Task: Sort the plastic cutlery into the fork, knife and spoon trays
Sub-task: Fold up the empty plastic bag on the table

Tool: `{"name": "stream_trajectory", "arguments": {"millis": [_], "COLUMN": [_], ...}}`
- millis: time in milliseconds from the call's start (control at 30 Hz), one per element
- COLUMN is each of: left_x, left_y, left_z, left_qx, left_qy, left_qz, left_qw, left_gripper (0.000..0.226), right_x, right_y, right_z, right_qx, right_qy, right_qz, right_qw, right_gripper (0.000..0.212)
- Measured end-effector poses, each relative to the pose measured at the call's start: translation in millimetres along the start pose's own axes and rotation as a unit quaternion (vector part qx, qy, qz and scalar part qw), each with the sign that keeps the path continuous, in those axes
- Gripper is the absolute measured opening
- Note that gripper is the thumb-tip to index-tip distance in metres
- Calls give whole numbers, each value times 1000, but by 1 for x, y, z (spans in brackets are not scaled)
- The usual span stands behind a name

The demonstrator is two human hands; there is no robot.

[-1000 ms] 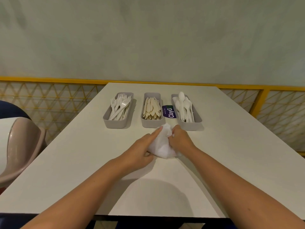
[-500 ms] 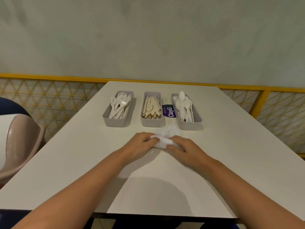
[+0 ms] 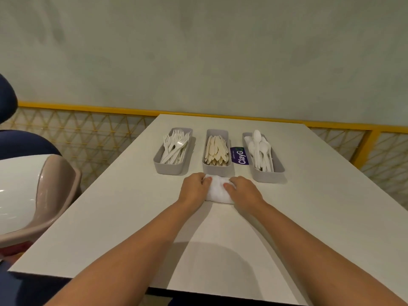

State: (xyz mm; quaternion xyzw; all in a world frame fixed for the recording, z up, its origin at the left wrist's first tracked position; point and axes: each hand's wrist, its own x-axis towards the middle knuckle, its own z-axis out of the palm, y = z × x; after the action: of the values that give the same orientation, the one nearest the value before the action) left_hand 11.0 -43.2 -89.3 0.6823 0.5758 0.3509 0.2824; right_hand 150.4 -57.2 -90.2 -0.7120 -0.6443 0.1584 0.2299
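Three grey trays stand in a row at the far middle of the white table [image 3: 123, 217]. The left tray [image 3: 169, 167] holds white forks, the middle tray [image 3: 217, 168] cream knives, the right tray [image 3: 268, 175] white spoons. Just in front of the middle tray lies a crumpled white plastic bag [image 3: 217, 192]. My left hand [image 3: 193, 188] grips its left side and my right hand [image 3: 241, 191] grips its right side, fingers curled onto it. No loose cutlery shows on the table.
A purple ClayG card [image 3: 240, 156] lies between the knife and spoon trays. A beige and white chair [image 3: 44, 195] stands at the left. A yellow railing [image 3: 88, 108] runs behind the table, below a pale wall.
Both hands have pressed the white bag down into a flatter, more compact bundle. My head has moved, so the view sits lower and a little further left.
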Motion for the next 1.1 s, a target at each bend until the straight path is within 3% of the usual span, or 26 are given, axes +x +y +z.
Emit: {"name": "stream_trajectory", "arguments": {"millis": [200, 267, 333, 400, 500, 600, 667, 800, 933, 1033, 1100], "left_x": [-2, -2, -1, 2, 10, 16, 17, 19, 13, 5, -2], "left_y": [-28, -31, -29, -28, -30, -26, -24, -32, -45, -50, -55], "left_z": [-22, -32, -46, -59, -78, -106, -127, -166, -212, -246, -271], "left_qx": [48, -10, -12, -7, -95, -202, -260, -332, -334, -323, -257], "left_qy": [1, 22, 55, 64, 62, 46, 25, -2, 71, 167, 229], "left_qz": [-16, -22, -26, -35, -79, -126, -142, -149, -161, -190, -208], "left_qw": [999, 999, 998, 997, 990, 970, 955, 932, 926, 912, 915], "left_gripper": [7, 11, 23, 27, 19, 27, 33, 24, 27, 22, 21], "right_x": [7, 10, 14, 21, 34, 50, 61, 77, 77, 74, 71], "right_y": [-26, -40, -55, -71, -96, -122, -143, -194, -247, -287, -316], "right_z": [8, 7, 5, 5, 7, 13, 19, 28, 33, 38, 44], "right_qx": [29, 68, 113, 169, 226, 259, 268, 274, 293, 270, 235], "right_qy": [-76, -93, -103, -115, -105, -109, -127, -189, -305, -342, -349], "right_qz": [-18, -42, -66, -87, -121, -149, -157, -158, -141, -191, -231], "right_qw": [997, 992, 986, 975, 961, 948, 942, 930, 895, 879, 877], "right_gripper": [26, 29, 38, 33, 25, 19, 19, 24, 34, 33, 33]}}
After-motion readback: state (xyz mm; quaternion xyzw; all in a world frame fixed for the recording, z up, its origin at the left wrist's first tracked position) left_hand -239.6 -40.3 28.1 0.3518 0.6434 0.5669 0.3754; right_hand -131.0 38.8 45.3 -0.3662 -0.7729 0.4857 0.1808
